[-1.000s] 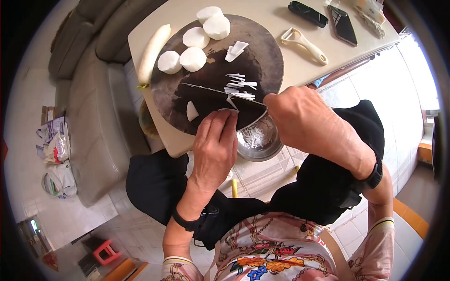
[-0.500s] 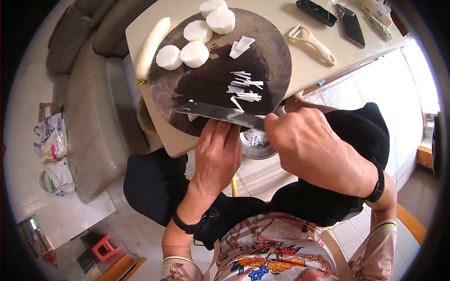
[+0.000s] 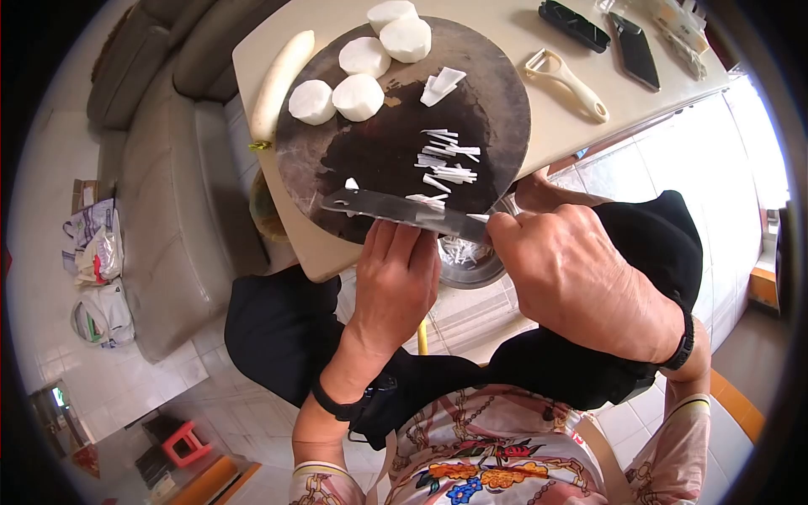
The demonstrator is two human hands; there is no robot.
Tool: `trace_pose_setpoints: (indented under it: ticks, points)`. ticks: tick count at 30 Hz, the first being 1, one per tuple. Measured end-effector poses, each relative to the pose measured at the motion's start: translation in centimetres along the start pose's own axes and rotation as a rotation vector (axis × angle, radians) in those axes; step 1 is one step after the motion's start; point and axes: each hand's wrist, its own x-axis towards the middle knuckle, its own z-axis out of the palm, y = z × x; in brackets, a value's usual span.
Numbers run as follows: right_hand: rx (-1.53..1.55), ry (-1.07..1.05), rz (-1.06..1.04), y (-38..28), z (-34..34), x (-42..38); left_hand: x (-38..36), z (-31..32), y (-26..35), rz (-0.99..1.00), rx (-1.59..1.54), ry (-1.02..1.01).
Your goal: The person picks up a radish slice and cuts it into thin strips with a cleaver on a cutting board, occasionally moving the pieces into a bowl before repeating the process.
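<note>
Right hand (image 3: 581, 282) is wrapped tight around the handle of a knife (image 3: 400, 210), handle itself hidden inside the fist; blade lies nearly flat across the near edge of a round dark cutting board (image 3: 497, 93), tip pointing to the person's left; a few white strips sit on the flat of the blade; left hand (image 3: 396, 282) is flat with fingers together and straight, fingertips (image 3: 404, 236) tucked at the blade's near edge, pressing on the blade or the board rim, cannot tell which, nothing clamped in it; a small white radish slice (image 3: 351, 183) shows just beyond the blade near its tip; loose pile of cut radish strips (image 3: 446, 160) lies mid-board just beyond the blade; a few wider cut slivers (image 3: 442, 84) farther back; four thick round radish chunks (image 3: 362, 71) grouped at the far left of the board; whole peeled radish (image 3: 280, 80) lies on the table (image 3: 539, 143) just left of the board; metal bowl (image 3: 467, 257) sits below the table edge between the hands, partly hidden, white strips inside; white peeler (image 3: 566, 82) on the table right of the board; phone (image 3: 635, 50) and a dark case (image 3: 574, 25) farther back right; black wristbands on both wrists.
</note>
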Motion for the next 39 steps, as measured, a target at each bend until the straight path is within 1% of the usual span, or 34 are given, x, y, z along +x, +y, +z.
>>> trace_pose_setpoints:
  ticks: [2,5,7,8,9,11,12,13,15,16,18,19,21,25,27,34,36,39]
  points:
    - [0.013,-0.019,0.018,0.1,0.2,-0.1,0.0,0.1,0.2,-0.007,0.015,0.032]
    - [-0.038,-0.019,-0.006,0.1,0.7,0.1,0.0,0.1,0.2,-0.014,-0.002,0.028]
    - [-0.145,0.013,-0.018,-0.4,1.3,0.7,-0.2,0.0,0.3,-0.018,0.001,0.018]
    - [-0.197,0.042,-0.072,-0.6,1.4,0.8,-0.2,0.0,0.3,-0.022,0.005,0.011]
    - [-0.199,0.045,-0.069,-0.5,1.4,0.8,-0.3,0.1,0.2,-0.018,0.005,0.012]
    - [-0.14,0.037,-0.007,-0.3,1.5,1.0,-0.5,0.2,-0.1,0.008,0.008,-0.014]
    - [-0.051,0.139,-0.046,0.5,1.7,0.4,-0.4,0.2,-0.3,0.008,0.013,-0.011]
    - [0.091,0.117,0.016,1.1,1.7,0.2,-0.2,0.2,-0.4,0.008,-0.034,0.013]
    - [0.2,0.078,0.105,1.7,1.0,-0.3,0.1,0.2,-0.5,0.0,-0.08,0.039]
    - [0.201,0.076,0.099,1.8,0.6,-0.4,0.5,0.0,-0.3,-0.025,-0.095,0.048]
    - [0.174,0.023,0.235,2.0,-0.2,-0.5,1.0,0.1,-0.2,-0.066,-0.11,0.038]
    - [0.173,0.022,0.234,2.2,0.0,-0.6,1.2,0.2,-0.2,-0.068,-0.11,0.04]
    - [0.218,0.084,0.19,2.5,0.3,-0.8,1.5,0.3,-0.1,-0.095,-0.07,0.034]
    - [0.224,0.113,0.187,2.4,0.3,-1.0,1.9,0.3,0.3,-0.106,-0.054,0.007]
    - [0.27,0.033,0.233,2.5,0.2,-1.0,1.9,0.3,0.4,-0.11,-0.05,0.005]
    - [0.286,-0.009,0.234,2.7,0.4,-0.9,1.6,0.7,0.0,-0.072,-0.021,-0.013]
    - [0.231,-0.001,0.194,2.7,0.3,-0.7,1.6,0.7,0.1,-0.076,-0.012,-0.027]
    - [0.209,-0.003,0.191,2.8,0.4,-0.7,1.6,0.6,0.1,-0.081,-0.014,-0.025]
